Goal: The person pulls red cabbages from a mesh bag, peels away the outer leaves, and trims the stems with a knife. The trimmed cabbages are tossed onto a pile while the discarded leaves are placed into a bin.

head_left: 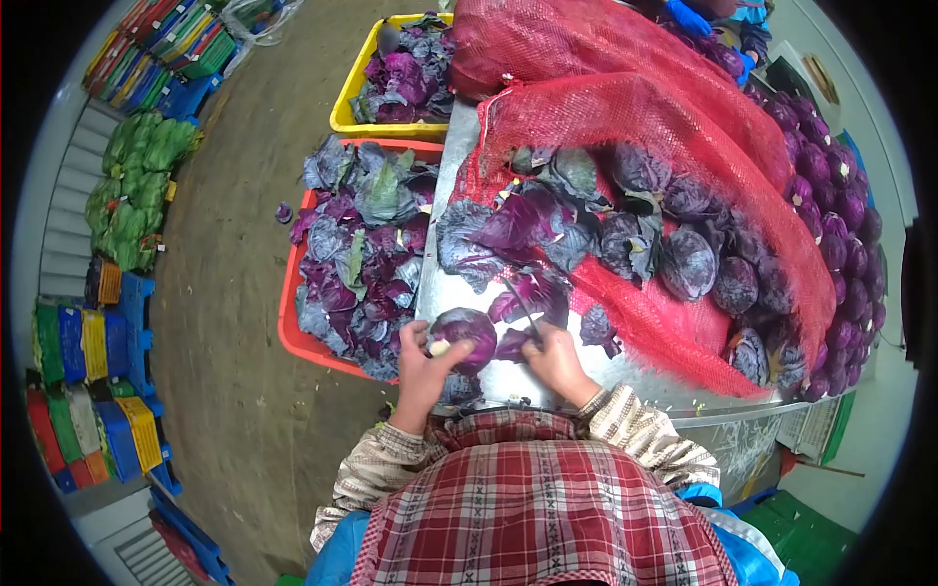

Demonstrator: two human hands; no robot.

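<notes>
A single camera on your head looks forward and steeply down, its wide lens bowing the room into a circle with black corners. Your checked clothing (pixel 547 508) fills the lower middle, closest to the lens. Your left hand (pixel 422 376) and right hand (pixel 559 366) appear at close range, just below the center, seen from above and behind. The near end of the table (pixel 459 298) lies beneath the view, and the red net (pixel 684 117) stretches away toward the top. Floor (pixel 244 244) and stacked crates (pixel 93 347) curve along the left; a pale wall (pixel 879 107) bends along the right.
</notes>
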